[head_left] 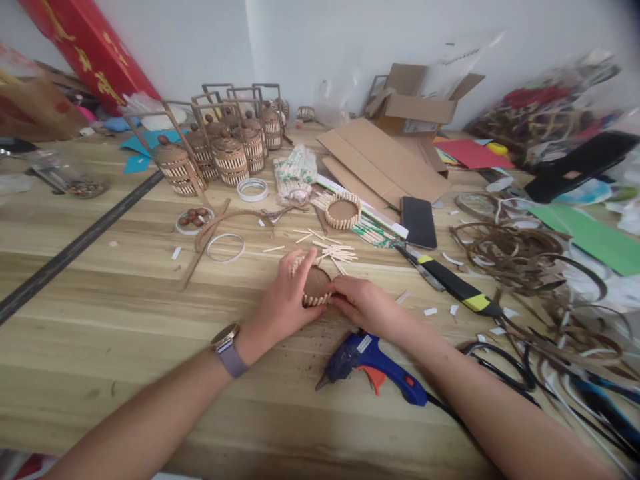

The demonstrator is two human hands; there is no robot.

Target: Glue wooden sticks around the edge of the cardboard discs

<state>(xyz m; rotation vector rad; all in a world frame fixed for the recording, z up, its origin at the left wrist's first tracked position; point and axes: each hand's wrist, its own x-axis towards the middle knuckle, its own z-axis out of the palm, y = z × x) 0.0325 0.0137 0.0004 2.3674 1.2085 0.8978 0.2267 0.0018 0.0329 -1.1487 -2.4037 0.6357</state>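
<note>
A small round basket (317,285) with a brown base and a wall of short pale sticks sits low over the table. My left hand (287,293) curls around its left side, thumb at the near wall. Against its right wall the fingertips of my right hand (361,301) are pinched together; whatever is between them is hidden. Loose pale sticks (336,253) lie just beyond the basket. Close to me rests a blue glue gun (373,363) with an orange trigger, its nozzle pointing left, partly beneath my right forearm. A second round stick basket (343,212) stands farther back.
Lidded baskets with tall handles (230,157) stand at the back left. A box knife (450,283), a phone (419,222) and coiled brown strips (520,247) lie to the right. Cardboard (383,160) leans behind. A dark bar (80,247) crosses the left side.
</note>
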